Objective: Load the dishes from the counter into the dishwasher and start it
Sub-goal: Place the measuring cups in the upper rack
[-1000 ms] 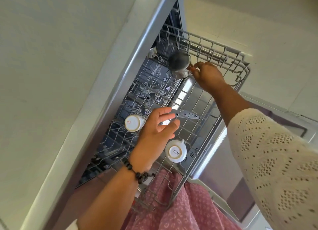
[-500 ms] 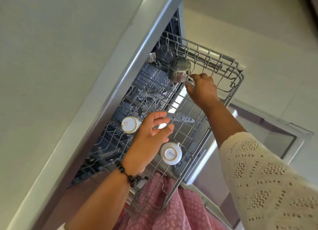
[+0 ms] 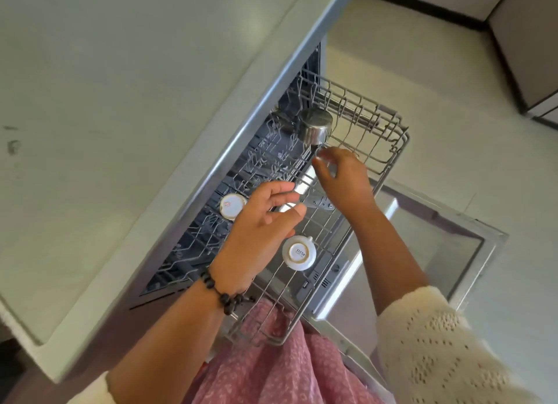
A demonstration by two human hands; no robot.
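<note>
So far we're partway through the loading, we'd say. Starting at the left, the table shows only a bare grey top in the part we can see, so no dishes waiting there in view, though most of it runs out of frame and we can't rule out more.

Next over, the upper rack is pulled out over the open dishwasher door. Already sitting upside down on it: one white cup close to the table edge, and a second white cup nearer us. Our left hand hovers above the rack between those two cups, grip loose, fingers spread and relaxed, holding nothing.

Further right and toward the back of the rack there's a small steel pot, also flipped bottom-up. Our right hand is just beside it, fingertips bunched at the stub of its handle. Looks like a light pinch, but the contact spot is blurry, so we can't tell for sure whether the grip has it or has just let go.

What's left, by our guess: settle that pot, bring over any remaining dishes, push the rack in, close the door and hit start. The lower rack is hidden from here.
</note>
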